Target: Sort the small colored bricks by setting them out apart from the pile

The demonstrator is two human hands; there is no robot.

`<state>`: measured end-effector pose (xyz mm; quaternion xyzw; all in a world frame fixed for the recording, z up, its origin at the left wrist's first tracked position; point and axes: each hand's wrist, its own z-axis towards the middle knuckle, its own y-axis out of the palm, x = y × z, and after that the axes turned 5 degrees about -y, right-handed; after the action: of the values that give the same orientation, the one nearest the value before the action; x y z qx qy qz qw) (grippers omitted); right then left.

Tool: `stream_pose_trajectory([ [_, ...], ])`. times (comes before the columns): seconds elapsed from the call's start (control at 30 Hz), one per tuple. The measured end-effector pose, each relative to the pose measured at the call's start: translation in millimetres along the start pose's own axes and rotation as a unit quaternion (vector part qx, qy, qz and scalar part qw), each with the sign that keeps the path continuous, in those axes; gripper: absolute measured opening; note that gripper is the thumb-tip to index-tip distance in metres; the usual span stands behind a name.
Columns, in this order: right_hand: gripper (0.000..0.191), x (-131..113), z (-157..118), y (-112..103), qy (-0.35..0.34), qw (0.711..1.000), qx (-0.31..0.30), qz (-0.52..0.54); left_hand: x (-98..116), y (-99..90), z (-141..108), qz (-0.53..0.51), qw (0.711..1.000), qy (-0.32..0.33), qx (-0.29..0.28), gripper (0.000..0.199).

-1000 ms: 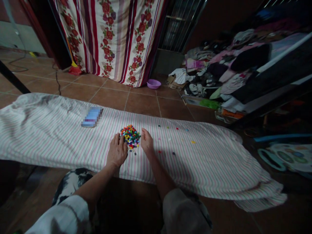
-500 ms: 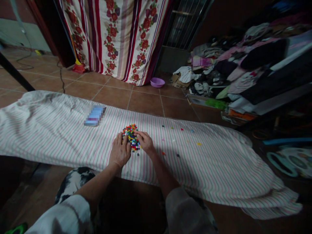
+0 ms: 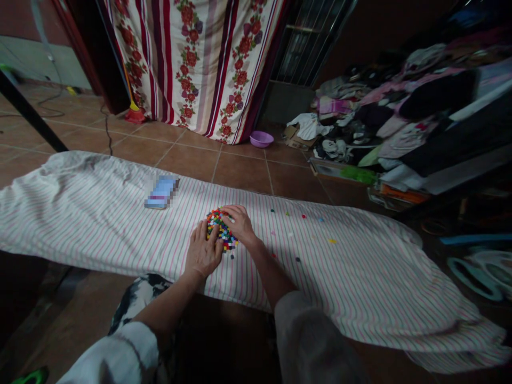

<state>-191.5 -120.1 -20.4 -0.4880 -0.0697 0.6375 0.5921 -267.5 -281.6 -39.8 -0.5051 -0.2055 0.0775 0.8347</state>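
Observation:
A heap of tiny cube-like pieces in many colours (image 3: 226, 241) lies on the striped cloth. Along the near left side of the heap rests my left hand (image 3: 204, 253), fingers spread and fingertips among the pieces. My right hand (image 3: 240, 224) reaches over the heap's far right side, its fingers stretched out and slightly bent. Its fingertips partly cover the pieces, and I see nothing held in it. To the right, several single pieces lie apart on the cloth, among them a yellow piece (image 3: 332, 241), a red piece (image 3: 303, 216) and a dark piece (image 3: 297, 260).
A blurred-out phone-like object (image 3: 161, 192) lies on the striped cloth (image 3: 360, 277), left of the heap. Beyond are a tiled floor, a purple basin (image 3: 261, 140), a floral curtain (image 3: 212, 69) and a red broom (image 3: 135, 113). Clothes (image 3: 384, 106) are piled at the right.
My right hand has moved toward the far edge of the heap, its fingers now covering more of it. My left hand stays beside the heap. The whole view has shifted slightly.

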Motion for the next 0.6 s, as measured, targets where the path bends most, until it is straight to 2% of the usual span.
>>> stream_pose_trajectory([
  [0.1,0.020,-8.2,24.1,12.6,-0.043,0.997,-0.069,-0.018,0.7,-1.7,0.9,0.000,1.000,-0.002,0.003,0.047],
  [0.3,0.009,-9.3,50.4,35.9,-0.050,0.984,-0.164,-0.038,2.9,-5.9,2.9,-0.005,1.000,-0.015,-0.016,0.045],
  [0.43,0.006,0.3,51.5,31.5,-0.060,0.977,-0.199,-0.052,2.1,-4.0,2.7,-0.004,1.000,-0.007,-0.011,0.048],
  [0.6,0.007,15.0,43.5,17.9,-0.043,0.979,-0.188,-0.068,0.9,-1.9,1.2,0.000,1.000,-0.001,-0.004,0.047],
])
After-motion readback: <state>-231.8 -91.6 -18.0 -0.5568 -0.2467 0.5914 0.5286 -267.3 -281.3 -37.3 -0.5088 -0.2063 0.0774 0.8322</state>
